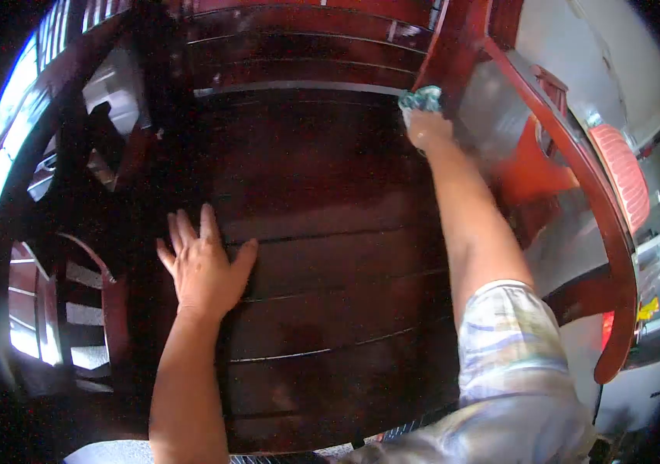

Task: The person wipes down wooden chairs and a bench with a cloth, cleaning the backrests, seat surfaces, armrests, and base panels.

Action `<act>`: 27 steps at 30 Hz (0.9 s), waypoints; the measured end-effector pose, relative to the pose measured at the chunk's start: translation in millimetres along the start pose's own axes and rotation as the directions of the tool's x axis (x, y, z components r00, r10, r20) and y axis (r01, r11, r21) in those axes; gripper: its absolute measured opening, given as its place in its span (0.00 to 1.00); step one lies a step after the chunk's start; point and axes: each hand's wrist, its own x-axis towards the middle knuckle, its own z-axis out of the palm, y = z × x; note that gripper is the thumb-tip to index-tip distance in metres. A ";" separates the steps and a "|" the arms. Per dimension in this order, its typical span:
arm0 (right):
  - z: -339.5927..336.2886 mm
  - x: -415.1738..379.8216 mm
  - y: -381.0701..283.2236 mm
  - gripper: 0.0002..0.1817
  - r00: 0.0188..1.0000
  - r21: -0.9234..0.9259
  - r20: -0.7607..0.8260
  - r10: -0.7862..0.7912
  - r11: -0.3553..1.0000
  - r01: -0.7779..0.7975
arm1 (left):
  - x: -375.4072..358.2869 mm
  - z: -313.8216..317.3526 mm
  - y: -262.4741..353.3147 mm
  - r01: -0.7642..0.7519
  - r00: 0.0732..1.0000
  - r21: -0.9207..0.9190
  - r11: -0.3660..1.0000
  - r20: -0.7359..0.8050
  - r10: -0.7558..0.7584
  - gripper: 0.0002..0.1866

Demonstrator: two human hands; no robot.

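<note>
Your right hand (427, 130) was closed on a teal cloth (421, 98) at the wooden seat's (322, 232) far right corner, beside the armrest (569, 155), while your left hand (205, 267) lay open and flat, nearer you, slats running crosswise between.

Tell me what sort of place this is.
Probably a room in a home. A dark wooden bench seat with a curved armrest fills the view; the left hand rests flat on it, the right hand holds a cloth.
</note>
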 end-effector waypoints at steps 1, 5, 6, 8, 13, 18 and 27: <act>2.3 2.0 -3.6 0.19 1.000 0.020 -0.002 0.010 1.000 -0.009 | -0.8 -0.3 -5.1 0.002 1.000 0.007 1.000 -0.002 -0.002 0.40; -15.8 -31.4 -10.9 0.17 0.991 0.068 0.013 0.132 0.989 -0.132 | 2.1 -6.1 -11.2 0.006 1.000 0.003 1.000 -0.007 -0.006 0.40; -12.4 -38.1 -7.3 0.17 0.995 0.026 0.001 0.099 0.995 -0.099 | 1.4 -5.3 -11.2 0.011 1.000 0.002 1.000 0.001 -0.011 0.40; -5.7 -63.5 1.7 0.17 0.997 -0.022 -0.006 0.078 0.997 -0.078 | 3.4 -3.3 -13.7 0.012 1.000 0.013 1.000 0.009 -0.012 0.41; -15.4 -174.4 4.0 0.21 0.995 0.032 -0.030 0.096 0.995 -0.095 | 0.3 -3.9 -45.2 0.011 1.000 0.007 1.000 0.014 -0.011 0.42; -31.9 -280.2 16.7 0.20 0.981 0.052 0.011 0.195 0.979 -0.195 | -3.5 -12.9 -54.7 -0.005 1.000 -0.065 0.998 -0.003 0.004 0.41; -94.4 -362.5 29.0 0.20 0.929 -0.041 0.361 0.079 0.997 -0.069 | -1.2 -23.9 -64.8 -0.013 1.000 -0.069 0.998 -0.009 0.012 0.40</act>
